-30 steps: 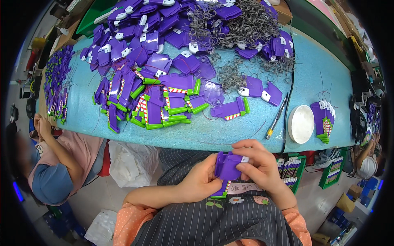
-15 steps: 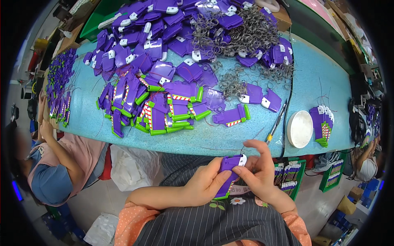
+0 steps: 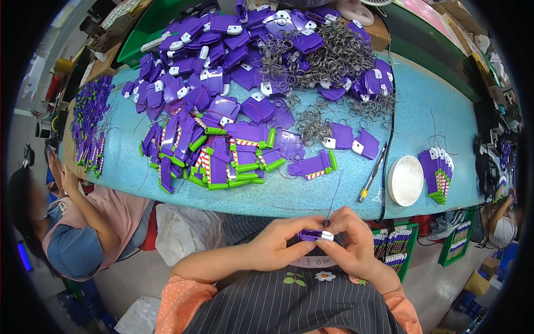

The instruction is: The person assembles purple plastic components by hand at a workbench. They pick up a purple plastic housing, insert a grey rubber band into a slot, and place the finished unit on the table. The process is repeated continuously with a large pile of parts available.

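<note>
At the table's near edge, both of my hands hold a purple plastic toy wing [image 3: 310, 235] with a white end, turned so that its narrow edge shows. My left hand [image 3: 278, 245] pinches the purple side. Closed round the white end is my right hand [image 3: 353, 242], thumb underneath. A thin dark wire [image 3: 335, 195] rises from between the fingers toward the table. The wing's far face is hidden by my fingers. Nearest on the table lies a purple wing [image 3: 309, 166] with a green tip and red-white stripes, beside a pile of similar wings [image 3: 219, 164].
Farther back are a heap of purple-and-white shells [image 3: 222, 55] and a tangle of grey springs [image 3: 339, 50]. To the right lie a yellow-handled tool [image 3: 368, 186], a white bowl [image 3: 405, 181] and a fanned stack of wings [image 3: 438, 173]. A co-worker [image 3: 83, 222] sits at left.
Both hands have tilted the wing, so its edge shows instead of its broad face. My right index finger has come down from its raised position, and the wire now stands up.
</note>
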The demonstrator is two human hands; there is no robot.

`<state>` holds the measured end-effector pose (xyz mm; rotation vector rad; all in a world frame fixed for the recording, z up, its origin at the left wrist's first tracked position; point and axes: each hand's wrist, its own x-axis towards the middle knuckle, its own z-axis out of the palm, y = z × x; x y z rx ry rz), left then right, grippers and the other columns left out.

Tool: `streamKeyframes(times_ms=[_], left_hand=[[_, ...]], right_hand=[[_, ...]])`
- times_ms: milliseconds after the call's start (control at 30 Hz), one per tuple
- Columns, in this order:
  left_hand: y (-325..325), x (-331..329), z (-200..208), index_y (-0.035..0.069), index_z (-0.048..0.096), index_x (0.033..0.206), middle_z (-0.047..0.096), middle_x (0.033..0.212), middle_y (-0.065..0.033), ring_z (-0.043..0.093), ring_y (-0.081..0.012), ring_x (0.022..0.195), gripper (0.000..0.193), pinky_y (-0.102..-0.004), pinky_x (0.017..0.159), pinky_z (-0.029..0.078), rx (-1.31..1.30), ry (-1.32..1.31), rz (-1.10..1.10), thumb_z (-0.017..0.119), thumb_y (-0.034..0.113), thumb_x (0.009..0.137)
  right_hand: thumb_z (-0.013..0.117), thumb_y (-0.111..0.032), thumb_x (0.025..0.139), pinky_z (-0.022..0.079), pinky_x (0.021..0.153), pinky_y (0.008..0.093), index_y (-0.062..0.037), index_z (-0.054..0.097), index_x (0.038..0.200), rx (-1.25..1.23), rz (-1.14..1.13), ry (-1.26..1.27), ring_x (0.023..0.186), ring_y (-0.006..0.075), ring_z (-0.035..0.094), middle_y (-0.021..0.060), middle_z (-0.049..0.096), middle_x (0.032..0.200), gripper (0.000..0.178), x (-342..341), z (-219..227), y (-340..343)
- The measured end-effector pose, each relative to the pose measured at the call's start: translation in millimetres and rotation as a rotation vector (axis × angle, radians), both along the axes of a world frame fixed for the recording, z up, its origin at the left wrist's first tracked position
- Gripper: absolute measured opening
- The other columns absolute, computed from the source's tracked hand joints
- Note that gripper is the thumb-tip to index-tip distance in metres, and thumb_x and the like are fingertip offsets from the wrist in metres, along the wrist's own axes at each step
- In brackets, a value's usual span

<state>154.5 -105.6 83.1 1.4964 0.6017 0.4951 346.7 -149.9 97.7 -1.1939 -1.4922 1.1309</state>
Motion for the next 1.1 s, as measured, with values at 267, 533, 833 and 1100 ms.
streamKeyframes(times_ms=[267,533,833,1100], left_hand=[[16,-1,12,-0.002,0.054,0.105,0.060,0.092,-0.0055,0.055,-0.0076,0.081,0.018,-0.0233,0.068,0.045,-0.295,-0.273,0.390,0.055,0.006,0.089],[-7,9,-4,-0.002,0.054,0.105,0.058,0.087,-0.0023,0.052,-0.0057,0.078,0.019,-0.0217,0.067,0.044,-0.270,-0.188,0.348,0.056,0.009,0.091],[-8,17,0,-0.003,0.049,0.103,0.054,0.096,-0.0154,0.055,-0.0242,0.095,0.020,-0.0342,0.082,0.043,0.048,0.017,0.260,0.057,0.006,0.086],[97,-11,42,-0.002,0.045,0.118,0.049,0.116,-0.0206,0.047,-0.0374,0.109,0.051,-0.0423,0.091,0.041,0.822,0.557,0.269,0.069,0.015,0.076]], right_hand=[[0.076,-0.015,0.073,0.040,0.050,0.0269,-0.0001,0.061,0.087,-0.400,0.021,-0.104,0.057,0.0133,0.052,0.0074,0.055,0.070,0.026,8,11,-4],[0.073,-0.014,0.076,0.041,0.056,0.0291,0.0000,0.062,0.084,-0.255,0.019,-0.063,0.063,0.0170,0.055,0.0084,0.055,0.070,0.019,7,-1,-11],[0.071,-0.012,0.076,0.044,0.063,0.0316,0.0020,0.060,0.086,-0.154,0.011,-0.157,0.070,0.0233,0.057,0.0104,0.058,0.076,0.020,10,-4,-8],[0.061,-0.002,0.077,0.045,0.077,0.0281,0.0024,0.050,0.112,0.071,-0.728,-0.066,0.087,0.0157,0.054,0.0067,0.056,0.096,0.037,54,4,-26]])
